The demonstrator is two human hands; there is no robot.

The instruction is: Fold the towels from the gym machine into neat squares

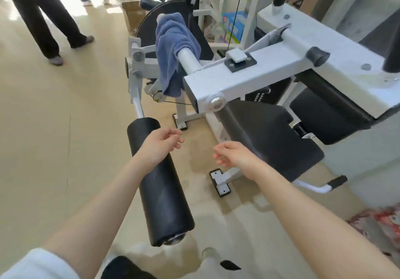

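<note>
Both bare hands, left point(161, 143) and right point(234, 154), fingers loosely spread, empty; beyond, rumpled blue towel point(173, 47) draped over white bar point(188, 58).

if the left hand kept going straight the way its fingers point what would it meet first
The left hand points right, toward the right hand. Nothing sits in the gap, so the right hand's fingertips probably come first, though depth is unclear. The blue towel hangs well above that line.

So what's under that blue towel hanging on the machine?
The blue towel is draped over a white bar whose bare end sticks out on the right. The covered stretch of the bar, and anything else beneath the cloth, cannot be seen.
</note>
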